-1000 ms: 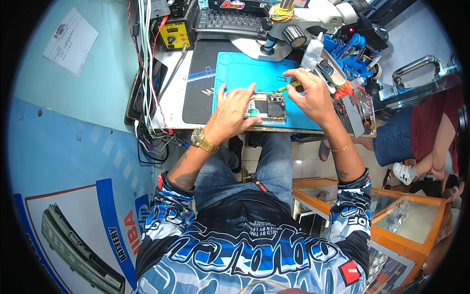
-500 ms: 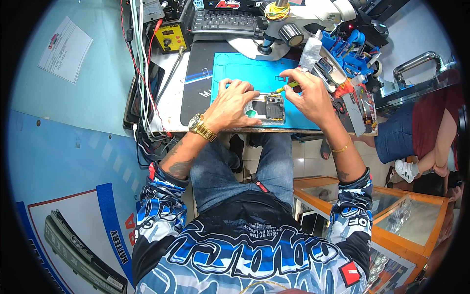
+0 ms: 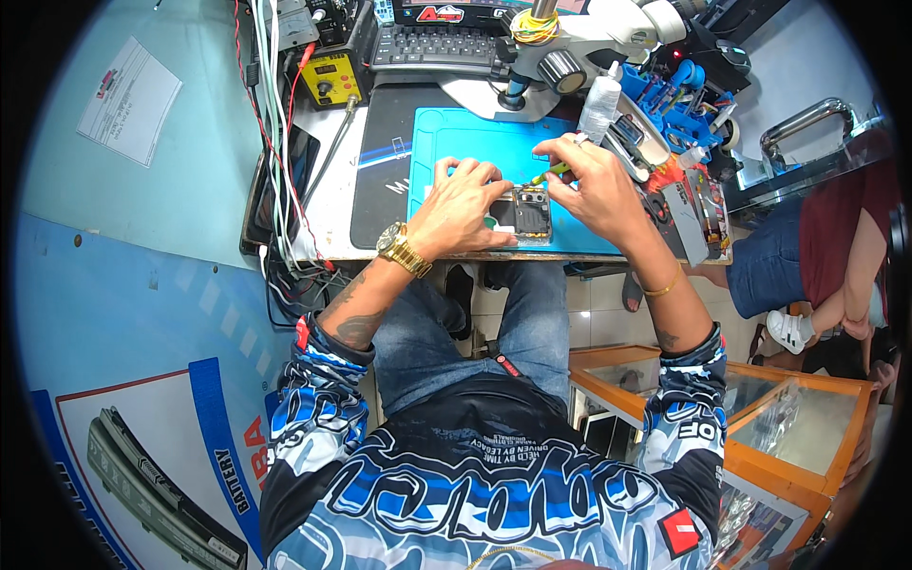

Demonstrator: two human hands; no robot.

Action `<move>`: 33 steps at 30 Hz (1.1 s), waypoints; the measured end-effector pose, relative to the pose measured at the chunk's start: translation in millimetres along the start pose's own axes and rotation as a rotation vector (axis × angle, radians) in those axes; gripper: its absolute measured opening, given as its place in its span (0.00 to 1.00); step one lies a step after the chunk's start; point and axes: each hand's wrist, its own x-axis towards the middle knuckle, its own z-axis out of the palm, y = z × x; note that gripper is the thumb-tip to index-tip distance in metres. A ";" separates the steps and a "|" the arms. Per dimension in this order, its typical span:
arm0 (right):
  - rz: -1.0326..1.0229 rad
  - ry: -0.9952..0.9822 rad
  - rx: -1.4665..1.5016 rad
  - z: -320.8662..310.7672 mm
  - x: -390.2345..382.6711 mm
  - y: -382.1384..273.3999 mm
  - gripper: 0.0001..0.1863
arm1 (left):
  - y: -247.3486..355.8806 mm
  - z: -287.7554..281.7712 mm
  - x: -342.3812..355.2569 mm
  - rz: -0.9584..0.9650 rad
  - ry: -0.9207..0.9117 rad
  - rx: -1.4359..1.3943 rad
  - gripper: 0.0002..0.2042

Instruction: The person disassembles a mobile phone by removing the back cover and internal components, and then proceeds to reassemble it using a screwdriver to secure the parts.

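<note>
An opened smartphone (image 3: 534, 218), its dark inner parts showing, lies at the near edge of the blue work mat (image 3: 456, 138). My left hand (image 3: 461, 207) grips it from the left, fingers along its far edge and thumb along its near edge, hiding its left part. Above the phone's far right side, my right hand (image 3: 597, 185) pinches a slim yellow-green tool (image 3: 550, 174). The tool's tip points left and down to the phone's far edge, close to my left fingertips. Whether the tip touches the phone is too small to tell.
Beyond the mat stand a microscope (image 3: 560, 71) and a keyboard (image 3: 437, 47). A yellow-faced soldering station (image 3: 328, 84) and hanging cables are at left. To the right are a clear bottle (image 3: 600, 103), blue tool holders (image 3: 679, 114) and loose parts. Another person (image 3: 817, 237) is at far right.
My left hand has shifted slightly right and covers more of the phone. My right hand and the yellow-green tool have moved a little left along the phone's far edge.
</note>
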 end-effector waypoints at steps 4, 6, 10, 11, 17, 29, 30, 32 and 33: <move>-0.030 -0.006 -0.027 -1.4 0.6 -0.2 0.15 | -5.1 8.3 -10.3 0.010 0.161 0.041 0.39; -0.042 -0.006 -0.034 -2.7 1.7 -1.1 0.15 | -8.3 -2.8 -24.7 -0.059 0.143 0.062 0.40; -0.036 -0.006 -0.050 -1.1 0.3 -0.7 0.14 | -20.2 -19.6 -44.1 -0.156 0.069 0.043 0.41; -0.031 -0.010 -0.055 -0.4 1.0 -0.7 0.14 | -25.0 -19.0 -46.5 -0.140 0.085 0.034 0.41; -0.012 -0.093 -0.219 1.5 10.0 -0.5 0.12 | -35.2 -18.2 -44.4 -0.048 0.101 0.053 0.41; -0.071 -0.162 -0.196 -5.2 16.1 -5.6 0.13 | -27.7 -35.7 -41.1 -0.145 0.010 0.109 0.43; -0.050 -0.184 -0.213 -7.3 16.9 -5.2 0.13 | -32.2 -39.7 -46.6 -0.169 -0.005 0.099 0.42; -0.015 -0.239 -0.240 -5.7 18.2 -4.9 0.12 | -42.9 -41.3 -55.5 -0.160 -0.004 0.041 0.41; -0.048 -0.172 -0.189 -5.0 18.3 -4.7 0.12 | -44.4 -39.8 -55.6 -0.135 0.014 0.046 0.40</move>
